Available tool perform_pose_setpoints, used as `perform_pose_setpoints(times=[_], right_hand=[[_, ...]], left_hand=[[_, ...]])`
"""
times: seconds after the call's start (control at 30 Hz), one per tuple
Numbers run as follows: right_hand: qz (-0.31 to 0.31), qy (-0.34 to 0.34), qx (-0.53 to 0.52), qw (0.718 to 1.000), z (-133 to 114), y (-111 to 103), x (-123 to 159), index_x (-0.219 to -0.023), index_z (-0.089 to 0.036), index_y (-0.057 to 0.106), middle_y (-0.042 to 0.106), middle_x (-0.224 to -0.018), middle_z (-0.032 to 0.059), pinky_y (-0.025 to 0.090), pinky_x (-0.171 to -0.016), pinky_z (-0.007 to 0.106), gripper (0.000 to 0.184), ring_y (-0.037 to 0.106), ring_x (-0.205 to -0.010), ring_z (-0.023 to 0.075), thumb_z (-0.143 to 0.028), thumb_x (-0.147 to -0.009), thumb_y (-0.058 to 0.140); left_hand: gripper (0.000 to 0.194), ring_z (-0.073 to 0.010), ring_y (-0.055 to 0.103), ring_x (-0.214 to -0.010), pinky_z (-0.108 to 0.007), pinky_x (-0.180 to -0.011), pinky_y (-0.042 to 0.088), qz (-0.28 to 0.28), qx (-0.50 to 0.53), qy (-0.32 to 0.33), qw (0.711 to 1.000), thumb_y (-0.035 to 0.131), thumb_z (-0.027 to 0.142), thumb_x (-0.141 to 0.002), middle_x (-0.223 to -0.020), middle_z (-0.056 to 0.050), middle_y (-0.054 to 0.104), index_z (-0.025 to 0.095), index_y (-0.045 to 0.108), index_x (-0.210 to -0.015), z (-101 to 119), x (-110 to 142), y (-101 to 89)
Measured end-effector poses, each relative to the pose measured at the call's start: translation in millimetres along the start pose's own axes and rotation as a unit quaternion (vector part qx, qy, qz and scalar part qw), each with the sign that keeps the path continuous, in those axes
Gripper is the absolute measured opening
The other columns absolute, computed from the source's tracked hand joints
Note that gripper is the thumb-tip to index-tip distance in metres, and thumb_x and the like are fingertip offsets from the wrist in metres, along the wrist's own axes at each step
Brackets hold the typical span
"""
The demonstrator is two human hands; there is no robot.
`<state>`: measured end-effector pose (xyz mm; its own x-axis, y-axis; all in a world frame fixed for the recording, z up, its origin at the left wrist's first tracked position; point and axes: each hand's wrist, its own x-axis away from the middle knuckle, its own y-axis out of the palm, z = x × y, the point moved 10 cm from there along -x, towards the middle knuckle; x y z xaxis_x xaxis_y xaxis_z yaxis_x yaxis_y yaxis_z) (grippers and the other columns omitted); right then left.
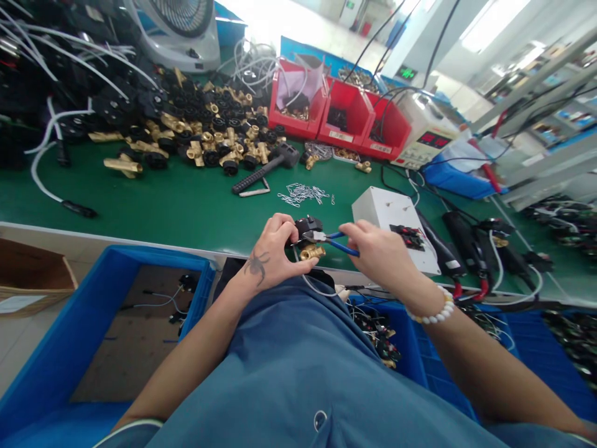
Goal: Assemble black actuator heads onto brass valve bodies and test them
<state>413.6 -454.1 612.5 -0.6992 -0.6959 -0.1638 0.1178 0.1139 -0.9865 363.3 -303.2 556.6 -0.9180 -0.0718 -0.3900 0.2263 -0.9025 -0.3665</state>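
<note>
At the front edge of the green bench my left hand (278, 249) is wrapped round a black valve assembly (308, 224) with a brass fitting (311, 252) and a white cable. My right hand (380, 252) grips blue-handled pliers (342, 244), whose jaws touch the black body of the assembly. What lies between the jaws is too small to make out. Beyond my hands is a small pile of metal clips (303, 194) on the bench. Behind the pile lies a black hammer (268, 167).
Many brass and black valve parts (219, 134) are heaped at the back left, near a fan (181, 31). Red bins (342, 118) and a power supply (426, 134) stand behind. A white box (392, 218) sits right. Blue crates (112, 274) are below the bench.
</note>
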Motion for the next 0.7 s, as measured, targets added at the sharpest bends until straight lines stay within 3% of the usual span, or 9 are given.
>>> perform_pose_setpoints(times=[0.07, 0.1, 0.23, 0.3, 0.4, 0.47, 0.6, 0.63, 0.7], right_hand=[[-0.048, -0.014, 0.02, 0.999, -2.4, 8.2, 0.8, -0.101, -0.019, 0.066, 0.066, -0.085, 0.0071, 0.037, -0.058, 0.029, 0.025, 0.059, -0.069, 0.0188, -0.011, -0.083, 0.05], [-0.022, -0.013, 0.01, 1.0, -2.2, 1.9, 0.5, -0.102, -0.019, 0.065, 0.066, -0.085, 0.0066, 0.038, -0.058, 0.029, 0.025, 0.059, -0.068, 0.0184, -0.012, -0.084, 0.05], [0.177, 0.03, -0.058, 0.982, 7.3, -38.6, 7.8, -0.104, -0.02, 0.06, 0.064, -0.084, 0.0047, 0.043, -0.061, 0.029, 0.018, 0.057, -0.068, 0.0171, -0.019, -0.091, 0.048], [0.142, 0.024, -0.032, 0.989, 3.3, -28.9, 6.1, -0.101, -0.019, 0.061, 0.063, -0.082, 0.0052, 0.04, -0.06, 0.029, 0.018, 0.056, -0.066, 0.0172, -0.016, -0.089, 0.047], [0.011, -0.026, 0.01, 1.0, -7.8, 2.2, 1.7, -0.095, -0.019, 0.064, 0.063, -0.078, 0.0041, 0.035, -0.056, 0.027, 0.021, 0.055, -0.062, 0.0164, -0.009, -0.081, 0.052], [0.026, -0.028, -0.002, 0.999, -6.5, -1.2, 1.2, -0.098, -0.019, 0.065, 0.065, -0.081, 0.0045, 0.037, -0.058, 0.027, 0.023, 0.057, -0.065, 0.0165, -0.008, -0.081, 0.053], [0.179, 0.032, -0.062, 0.981, 9.7, -33.9, 7.7, -0.107, -0.019, 0.06, 0.065, -0.088, 0.0052, 0.043, -0.064, 0.028, 0.02, 0.058, -0.07, 0.0169, -0.015, -0.09, 0.05], [0.172, 0.035, -0.054, 0.983, 9.7, -31.8, 7.7, -0.106, -0.019, 0.06, 0.065, -0.088, 0.0053, 0.042, -0.064, 0.029, 0.02, 0.058, -0.07, 0.0172, -0.015, -0.09, 0.05], [0.082, 0.014, -0.015, 0.996, 2.7, -11.4, 3.7, -0.103, -0.019, 0.062, 0.064, -0.085, 0.0056, 0.039, -0.06, 0.029, 0.022, 0.057, -0.068, 0.0179, -0.011, -0.085, 0.051]], left_hand=[[0.042, -0.0248, 0.054, -0.101, -0.045, -0.095, 0.052, -0.001, 0.001, -0.002, 1.0, 0.083, 0.03, -0.068, -0.105, -0.007, 0.053, 0.024, 0.043, -0.08, -0.2, 0.0, 0.0], [0.042, -0.0248, 0.054, -0.101, -0.045, -0.095, 0.052, -0.001, 0.002, -0.004, 1.0, 0.082, 0.03, -0.069, -0.105, -0.007, 0.053, 0.024, 0.043, -0.08, -0.6, 0.2, 0.1], [0.042, -0.0249, 0.055, -0.102, -0.044, -0.094, 0.052, -0.003, 0.01, -0.015, 1.0, 0.082, 0.031, -0.068, -0.105, -0.007, 0.053, 0.024, 0.042, -0.08, -3.5, 0.3, 0.8], [0.042, -0.0248, 0.054, -0.101, -0.044, -0.094, 0.052, -0.004, 0.009, -0.013, 1.0, 0.082, 0.032, -0.068, -0.105, -0.007, 0.053, 0.024, 0.042, -0.08, -3.9, 0.1, 1.1], [0.042, -0.0246, 0.054, -0.1, -0.045, -0.093, 0.051, -0.001, 0.004, -0.003, 1.0, 0.082, 0.032, -0.068, -0.105, -0.007, 0.052, 0.023, 0.043, -0.08, -1.9, 0.1, 0.6], [0.042, -0.0247, 0.054, -0.1, -0.045, -0.093, 0.051, 0.001, 0.003, -0.003, 1.0, 0.082, 0.031, -0.068, -0.105, -0.007, 0.052, 0.023, 0.043, -0.08, -1.2, 0.3, 0.0], [0.042, -0.0241, 0.055, -0.1, -0.044, -0.093, 0.052, 0.0, 0.006, -0.007, 1.0, 0.082, 0.03, -0.068, -0.104, -0.006, 0.053, 0.023, 0.042, -0.079, -1.2, 0.0, -0.6], [0.042, -0.024, 0.055, -0.1, -0.044, -0.093, 0.052, 0.0, 0.005, -0.007, 1.0, 0.082, 0.03, -0.068, -0.104, -0.006, 0.053, 0.023, 0.042, -0.079, -1.3, -0.2, -0.6], [0.042, -0.024, 0.055, -0.1, -0.044, -0.094, 0.052, 0.001, 0.0, -0.007, 1.0, 0.082, 0.03, -0.068, -0.104, -0.006, 0.053, 0.023, 0.043, -0.08, -1.7, -0.2, -0.7]])
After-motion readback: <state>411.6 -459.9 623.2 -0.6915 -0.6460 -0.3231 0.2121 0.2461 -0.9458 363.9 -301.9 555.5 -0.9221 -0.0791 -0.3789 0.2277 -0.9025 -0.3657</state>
